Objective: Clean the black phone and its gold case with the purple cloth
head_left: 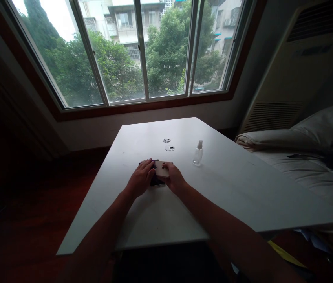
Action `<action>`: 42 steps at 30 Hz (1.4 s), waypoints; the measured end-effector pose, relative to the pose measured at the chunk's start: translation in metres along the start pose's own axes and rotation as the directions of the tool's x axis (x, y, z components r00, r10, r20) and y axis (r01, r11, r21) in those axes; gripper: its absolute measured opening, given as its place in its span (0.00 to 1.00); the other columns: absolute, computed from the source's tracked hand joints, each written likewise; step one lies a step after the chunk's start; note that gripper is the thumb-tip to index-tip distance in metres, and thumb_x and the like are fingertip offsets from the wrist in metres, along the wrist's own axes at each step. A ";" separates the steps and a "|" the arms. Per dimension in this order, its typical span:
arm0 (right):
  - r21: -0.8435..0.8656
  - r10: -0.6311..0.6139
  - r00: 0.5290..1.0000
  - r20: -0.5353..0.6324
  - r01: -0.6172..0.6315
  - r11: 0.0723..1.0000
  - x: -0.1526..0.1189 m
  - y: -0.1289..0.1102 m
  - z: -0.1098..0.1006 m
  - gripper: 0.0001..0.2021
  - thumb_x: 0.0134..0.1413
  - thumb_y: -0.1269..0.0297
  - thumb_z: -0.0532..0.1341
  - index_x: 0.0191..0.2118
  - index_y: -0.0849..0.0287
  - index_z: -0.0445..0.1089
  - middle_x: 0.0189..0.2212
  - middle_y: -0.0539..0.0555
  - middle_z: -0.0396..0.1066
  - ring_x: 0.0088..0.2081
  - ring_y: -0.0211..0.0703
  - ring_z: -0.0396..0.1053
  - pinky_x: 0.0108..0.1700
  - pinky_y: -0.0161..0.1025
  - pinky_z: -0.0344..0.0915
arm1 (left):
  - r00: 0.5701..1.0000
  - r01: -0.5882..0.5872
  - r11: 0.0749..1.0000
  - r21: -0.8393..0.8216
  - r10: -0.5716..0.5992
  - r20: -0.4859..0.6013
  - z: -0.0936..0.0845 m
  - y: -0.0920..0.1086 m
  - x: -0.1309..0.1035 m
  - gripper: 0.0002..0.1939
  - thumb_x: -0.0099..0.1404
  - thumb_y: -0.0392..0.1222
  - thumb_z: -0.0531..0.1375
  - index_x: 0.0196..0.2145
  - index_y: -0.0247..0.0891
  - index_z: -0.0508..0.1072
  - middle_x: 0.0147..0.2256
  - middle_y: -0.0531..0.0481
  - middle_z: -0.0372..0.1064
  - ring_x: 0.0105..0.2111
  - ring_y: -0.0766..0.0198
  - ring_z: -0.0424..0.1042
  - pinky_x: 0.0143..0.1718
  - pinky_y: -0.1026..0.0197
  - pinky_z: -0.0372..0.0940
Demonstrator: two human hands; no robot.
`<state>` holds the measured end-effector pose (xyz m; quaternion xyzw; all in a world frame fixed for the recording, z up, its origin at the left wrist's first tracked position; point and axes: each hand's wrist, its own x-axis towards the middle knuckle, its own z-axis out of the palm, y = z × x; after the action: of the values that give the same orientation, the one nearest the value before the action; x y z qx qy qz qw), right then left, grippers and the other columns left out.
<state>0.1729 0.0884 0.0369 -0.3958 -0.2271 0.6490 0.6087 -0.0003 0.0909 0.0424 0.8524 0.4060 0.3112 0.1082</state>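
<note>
On the white table point(213, 196), my right hand point(175, 177) grips a light beige flat object point(162, 169) by its right side, thumb on top. My left hand point(141, 177) lies with its fingers stretched over the left part of a dark flat item point(157, 181), which shows beneath and beside the beige one. The two hands are close together, and the left thumb reaches the beige object's left edge. Much of the dark item is hidden by the hands.
A clear spray bottle point(197, 154) stands right of my hands. Two small round pieces point(169, 148) lie beyond them. A bed or sofa with pale covers point(272, 145) is at the right, a window point(145, 51) at the back.
</note>
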 end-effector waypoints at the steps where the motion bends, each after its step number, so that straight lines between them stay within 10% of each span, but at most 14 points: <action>1: -0.005 0.020 0.999 0.034 -0.020 1.000 -0.003 0.003 0.003 0.09 0.51 0.66 0.62 0.40 0.58 0.68 0.34 0.53 0.72 0.36 0.45 0.73 0.34 0.41 0.75 | 1.000 -0.004 1.000 0.009 0.003 0.016 0.001 0.000 0.000 0.30 0.78 0.55 0.43 0.68 0.37 0.60 0.70 0.43 0.52 0.71 0.56 0.50 0.71 0.46 0.48; 21: -0.124 0.200 0.943 0.265 -0.173 0.977 -0.019 0.006 0.009 0.11 0.59 0.57 0.65 0.40 0.60 0.69 0.33 0.54 0.72 0.33 0.46 0.73 0.35 0.45 0.77 | 0.979 0.146 0.979 -0.141 -0.123 0.162 -0.002 -0.007 -0.006 0.33 0.77 0.60 0.41 0.73 0.44 0.50 0.71 0.46 0.48 0.71 0.50 0.47 0.70 0.42 0.50; 28: -0.014 0.143 0.973 0.179 -0.143 0.990 -0.017 -0.001 0.011 0.09 0.61 0.58 0.63 0.38 0.58 0.67 0.32 0.53 0.72 0.31 0.45 0.72 0.30 0.43 0.75 | 0.994 0.015 0.998 0.054 -0.009 -0.107 -0.005 -0.005 0.002 0.29 0.79 0.53 0.41 0.70 0.37 0.57 0.70 0.42 0.52 0.71 0.55 0.48 0.73 0.43 0.41; 42: 0.035 0.048 0.997 0.067 -0.050 0.998 -0.002 0.006 0.003 0.10 0.61 0.56 0.63 0.40 0.58 0.69 0.34 0.52 0.74 0.32 0.40 0.73 0.28 0.35 0.71 | 0.981 -0.108 0.987 0.119 0.087 0.174 0.005 0.007 0.000 0.34 0.77 0.58 0.45 0.73 0.39 0.49 0.72 0.42 0.44 0.73 0.53 0.41 0.72 0.43 0.41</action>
<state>0.1669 0.0856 0.0345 -0.3682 -0.2253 0.6807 0.5919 0.0069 0.0865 0.0419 0.8997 0.3721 0.2166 0.0719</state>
